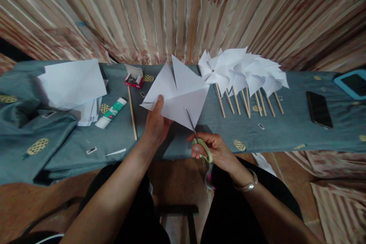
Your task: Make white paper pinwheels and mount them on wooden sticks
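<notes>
My left hand (156, 125) grips a white paper sheet (183, 101) by its left side, thumb on top. Slits run into the sheet from its far edge and its left corner. In my right hand (213, 148) is a pair of scissors (203, 150) with pale green handles. Their blades lie at the sheet's near corner, one blade showing on top of the paper; the other is hidden. Just right of the sheet lie several finished white paper pinwheels (221, 68) on wooden sticks, overlapping in a row.
Left on the cloth-covered table (171, 148) are a stack of white paper (76, 82), a glue stick (111, 113), a small red box of metal pins (134, 79), a loose wooden stick (132, 116) and a paper sliver (116, 152). A phone (319, 109) and a blue-framed device (351, 84) lie far right.
</notes>
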`<state>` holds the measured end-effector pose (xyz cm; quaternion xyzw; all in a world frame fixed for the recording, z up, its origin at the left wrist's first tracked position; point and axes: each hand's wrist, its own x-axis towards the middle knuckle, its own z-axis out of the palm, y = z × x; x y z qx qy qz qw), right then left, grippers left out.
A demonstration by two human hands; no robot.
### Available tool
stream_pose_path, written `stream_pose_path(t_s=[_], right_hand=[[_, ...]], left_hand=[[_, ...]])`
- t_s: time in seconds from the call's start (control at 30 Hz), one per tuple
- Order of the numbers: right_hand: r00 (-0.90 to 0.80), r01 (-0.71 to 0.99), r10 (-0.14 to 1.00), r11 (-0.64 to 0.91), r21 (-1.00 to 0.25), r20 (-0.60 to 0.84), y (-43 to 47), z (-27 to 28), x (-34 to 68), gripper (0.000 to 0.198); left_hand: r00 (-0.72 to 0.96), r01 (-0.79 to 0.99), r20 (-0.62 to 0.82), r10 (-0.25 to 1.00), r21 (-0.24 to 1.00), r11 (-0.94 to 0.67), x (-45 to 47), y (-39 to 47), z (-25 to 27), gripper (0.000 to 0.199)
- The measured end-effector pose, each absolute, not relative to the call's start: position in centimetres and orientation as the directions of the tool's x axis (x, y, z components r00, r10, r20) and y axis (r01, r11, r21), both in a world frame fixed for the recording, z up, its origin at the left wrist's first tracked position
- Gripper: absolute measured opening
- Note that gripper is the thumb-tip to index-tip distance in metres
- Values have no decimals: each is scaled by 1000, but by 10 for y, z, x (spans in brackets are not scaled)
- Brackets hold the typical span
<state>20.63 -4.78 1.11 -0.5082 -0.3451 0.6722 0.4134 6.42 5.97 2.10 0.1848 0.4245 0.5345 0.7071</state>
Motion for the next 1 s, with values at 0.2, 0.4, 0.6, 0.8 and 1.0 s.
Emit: stream_pose_path(t_s=[0.2,0.4,0.6,0.8,1.0], right_hand=[[-138,-215,906,-422,-881,-401,-48,9,206,43],[-154,-246,901,-433,-867,-406,-48,7,206,42],[-154,-234,903,-429,-873,-402,-49,3,206,41],[-150,-182,911,-407,-895,-384,-48,6,206,45],[-119,-152,919,-390,-908,-375,-47,9,206,52]], left_hand=[[46,-612,-420,906,705,358,64,60,22,18],[73,-611,-413,908,701,368,63,60,22,24],[75,-602,-407,911,710,366,62,60,21,24],[81,-612,-409,909,699,369,64,58,22,25],[113,-599,-409,906,699,390,69,54,21,19]])
